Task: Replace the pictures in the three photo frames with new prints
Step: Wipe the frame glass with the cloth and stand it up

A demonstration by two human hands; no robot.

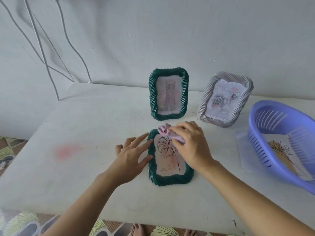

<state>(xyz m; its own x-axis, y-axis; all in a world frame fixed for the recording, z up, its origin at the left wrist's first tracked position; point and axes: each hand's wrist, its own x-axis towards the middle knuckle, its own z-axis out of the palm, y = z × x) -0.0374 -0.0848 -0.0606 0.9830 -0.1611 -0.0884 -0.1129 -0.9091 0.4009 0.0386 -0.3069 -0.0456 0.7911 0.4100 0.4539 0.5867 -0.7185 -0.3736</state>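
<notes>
I am standing at a white worktop (71,133) that is carrying a faint pink smudge (65,151) on its left part and some fine scratches nearer the middle. Its surface is showing scuffs and small dark specks. Behind it a white wall (170,31) is rising, plain and slightly marked, with soft even light falling across it. Several thin white cables (39,41) are hanging down the wall at the left, curving and crossing before reaching the worktop's back corner. Below the near edge and at the far left, a patterned floor (10,147) is showing, with fan shapes in yellow, green and brown.
</notes>
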